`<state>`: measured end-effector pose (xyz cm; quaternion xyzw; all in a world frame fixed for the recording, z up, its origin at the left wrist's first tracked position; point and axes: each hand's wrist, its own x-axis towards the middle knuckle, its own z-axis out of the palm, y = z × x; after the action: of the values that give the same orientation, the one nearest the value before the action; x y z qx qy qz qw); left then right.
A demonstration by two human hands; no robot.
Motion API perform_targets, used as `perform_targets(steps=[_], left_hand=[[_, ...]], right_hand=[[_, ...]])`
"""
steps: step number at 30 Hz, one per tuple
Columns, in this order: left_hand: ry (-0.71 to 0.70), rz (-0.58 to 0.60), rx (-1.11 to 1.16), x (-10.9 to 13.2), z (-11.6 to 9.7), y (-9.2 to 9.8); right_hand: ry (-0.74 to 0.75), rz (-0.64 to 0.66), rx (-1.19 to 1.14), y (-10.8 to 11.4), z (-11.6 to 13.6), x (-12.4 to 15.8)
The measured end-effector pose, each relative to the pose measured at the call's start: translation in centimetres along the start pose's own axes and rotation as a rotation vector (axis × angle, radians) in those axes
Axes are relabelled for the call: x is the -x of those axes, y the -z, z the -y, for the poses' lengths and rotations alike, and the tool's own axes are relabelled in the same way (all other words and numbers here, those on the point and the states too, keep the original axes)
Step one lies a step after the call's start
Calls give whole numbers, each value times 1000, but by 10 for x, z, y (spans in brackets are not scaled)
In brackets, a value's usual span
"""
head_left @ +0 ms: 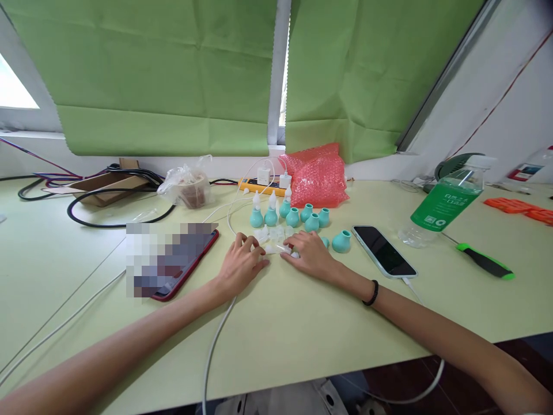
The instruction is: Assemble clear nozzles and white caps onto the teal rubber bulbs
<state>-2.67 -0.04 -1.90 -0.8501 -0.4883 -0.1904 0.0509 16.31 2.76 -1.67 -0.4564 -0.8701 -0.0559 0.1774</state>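
Several small clear plastic pieces (276,232) lie on the pale green table between my hands. My left hand (243,262) rests at their left side, fingers bent and apart, with nothing visible in it. My right hand (309,252) reaches over the pieces from the right; its fingertips touch or hold a small clear part (283,248), which they partly cover. Behind the pieces stand teal bulbs (292,217), some with clear nozzles on top. One teal bulb (341,241) lies tilted just right of my right hand.
A red-cased phone (185,266) lies left, a charging phone (384,251) right. Further right are a green-labelled bottle (449,199) and a screwdriver (486,261). Behind are pink bubble wrap (317,177), an orange power strip (250,185) and bagged tape (190,187). White cables cross the left side.
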Motion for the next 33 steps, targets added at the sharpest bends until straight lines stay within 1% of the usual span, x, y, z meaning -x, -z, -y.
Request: perform_targets(steps=[3,5,7,9,11,13,15,16,18,21,27,33], left_hand=[[-24,-38,24,1,0,2],[-42,-88,89,1,0,3],[-54,-160,211,2,-1,5],[-24,-202,370,2,-4,7],[73,-186,562,3,-7,9],[191,-125,798,3,-11,9],[279,-56,1028,3,-15,9],[308,-26,1113,3,-16,9],[355,6,1207,3,-19,8],[392,-4,1230,4,-22,7],[304,-46,1134,7,-24,6],[259,-66,1000,8,-26,6]], right_hand=[[44,-85,-51,1,-1,2],[91,-187,-124,5,-1,7],[149,-274,-248,9,0,13],[197,-298,-392,12,2,22],[205,-277,-519,12,4,29],[181,-236,-619,12,7,35],[153,-199,-695,11,9,37],[143,-182,-725,12,10,38],[116,-169,-782,13,13,38],[60,-170,-867,14,16,39],[-100,-126,-996,10,19,41],[-127,-99,-1054,8,19,44]])
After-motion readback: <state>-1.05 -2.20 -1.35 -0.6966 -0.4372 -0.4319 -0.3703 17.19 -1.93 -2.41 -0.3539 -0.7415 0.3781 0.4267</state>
